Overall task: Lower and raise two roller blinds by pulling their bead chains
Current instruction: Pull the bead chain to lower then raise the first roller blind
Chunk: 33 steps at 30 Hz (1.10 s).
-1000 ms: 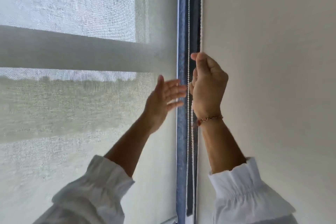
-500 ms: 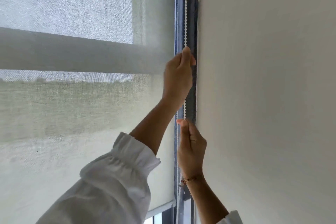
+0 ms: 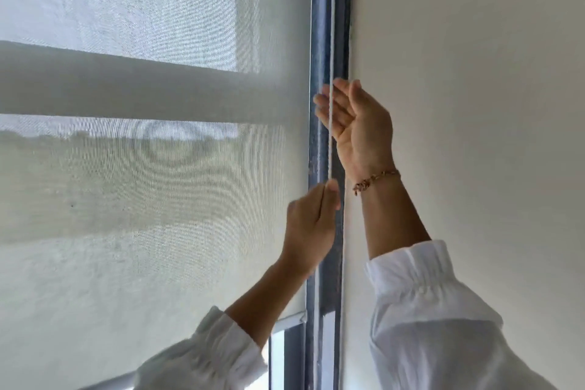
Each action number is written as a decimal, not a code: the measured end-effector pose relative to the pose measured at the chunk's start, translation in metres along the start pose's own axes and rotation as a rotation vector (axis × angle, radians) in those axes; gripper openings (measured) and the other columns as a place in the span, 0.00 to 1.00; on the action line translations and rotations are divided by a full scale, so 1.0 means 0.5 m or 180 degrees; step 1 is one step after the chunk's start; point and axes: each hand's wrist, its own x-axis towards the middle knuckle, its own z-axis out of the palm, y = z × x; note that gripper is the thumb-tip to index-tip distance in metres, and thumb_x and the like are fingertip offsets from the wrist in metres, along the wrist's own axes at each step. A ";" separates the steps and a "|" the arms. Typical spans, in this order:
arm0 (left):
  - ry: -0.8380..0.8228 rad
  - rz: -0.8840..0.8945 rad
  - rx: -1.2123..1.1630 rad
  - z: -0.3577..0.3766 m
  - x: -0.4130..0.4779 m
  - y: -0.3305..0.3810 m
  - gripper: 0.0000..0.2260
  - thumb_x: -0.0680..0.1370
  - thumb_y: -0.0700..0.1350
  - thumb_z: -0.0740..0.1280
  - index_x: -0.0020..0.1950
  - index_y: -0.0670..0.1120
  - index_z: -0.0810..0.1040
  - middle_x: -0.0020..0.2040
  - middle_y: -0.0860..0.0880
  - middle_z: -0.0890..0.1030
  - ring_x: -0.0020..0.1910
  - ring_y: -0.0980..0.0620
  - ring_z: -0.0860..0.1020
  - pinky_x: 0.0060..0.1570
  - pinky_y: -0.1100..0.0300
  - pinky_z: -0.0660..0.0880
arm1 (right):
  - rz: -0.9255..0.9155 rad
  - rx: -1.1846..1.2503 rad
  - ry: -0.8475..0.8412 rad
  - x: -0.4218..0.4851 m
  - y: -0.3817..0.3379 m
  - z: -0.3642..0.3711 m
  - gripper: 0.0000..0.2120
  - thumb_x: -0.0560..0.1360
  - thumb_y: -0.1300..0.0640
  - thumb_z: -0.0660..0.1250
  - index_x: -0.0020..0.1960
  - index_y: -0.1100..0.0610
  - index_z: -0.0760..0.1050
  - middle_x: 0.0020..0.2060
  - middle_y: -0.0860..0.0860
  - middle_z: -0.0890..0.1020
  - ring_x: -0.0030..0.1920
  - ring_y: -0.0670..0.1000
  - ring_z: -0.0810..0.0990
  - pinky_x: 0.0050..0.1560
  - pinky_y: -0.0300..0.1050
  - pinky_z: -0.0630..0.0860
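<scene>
- The bead chain point(image 3: 330, 73) is seen running nearly vertically just right of frame centre, between the blind point(image 3: 158, 168) and the wall point(image 3: 474, 104).
- The chain is pinched at its lower visible end by the left hand point(image 3: 311, 228), closed into a narrow grip.
- The right hand point(image 3: 357, 123) is held wide, palm toward the chain, directly above the left; its fingers point(image 3: 323, 101) lie behind or against the chain, and contact cannot be confirmed.
- The next grasp is judged to fall to the right hand, the chain lying just to its left.
- Room is narrow sideways, bounded by the window frame point(image 3: 316, 25) and the wall edge; free travel is offered downward.
- The blind's bottom bar point(image 3: 285, 321) is seen at lower centre.
</scene>
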 end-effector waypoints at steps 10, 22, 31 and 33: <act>-0.0506 -0.0738 -0.0443 0.005 -0.109 -0.080 0.20 0.80 0.41 0.55 0.29 0.56 0.64 0.22 0.58 0.69 0.22 0.60 0.64 0.25 0.71 0.59 | -0.0519 -0.0928 0.0709 -0.003 -0.012 0.062 0.12 0.78 0.58 0.59 0.39 0.56 0.78 0.20 0.44 0.64 0.21 0.44 0.59 0.22 0.37 0.58; -0.0402 -0.1262 -0.1736 -0.064 0.159 0.024 0.17 0.82 0.50 0.50 0.50 0.47 0.77 0.46 0.50 0.84 0.49 0.53 0.82 0.52 0.60 0.78 | -0.1100 -0.1593 0.0827 -0.091 0.049 -0.005 0.11 0.78 0.56 0.59 0.41 0.50 0.78 0.19 0.40 0.70 0.25 0.43 0.65 0.32 0.43 0.63; -0.0960 -0.1608 -0.2069 -0.028 0.258 0.139 0.11 0.82 0.46 0.55 0.49 0.43 0.74 0.39 0.48 0.80 0.34 0.54 0.79 0.34 0.64 0.76 | -0.0916 -0.2069 0.0984 -0.227 0.173 -0.099 0.11 0.78 0.59 0.60 0.42 0.50 0.79 0.23 0.43 0.69 0.26 0.44 0.64 0.29 0.40 0.63; -0.0751 -0.1608 -0.2010 -0.014 0.250 0.131 0.11 0.82 0.44 0.55 0.48 0.44 0.76 0.28 0.53 0.70 0.23 0.59 0.66 0.22 0.67 0.62 | -0.0698 -0.1852 0.0856 -0.238 0.180 -0.103 0.12 0.78 0.61 0.59 0.42 0.51 0.78 0.24 0.43 0.65 0.26 0.47 0.61 0.29 0.43 0.59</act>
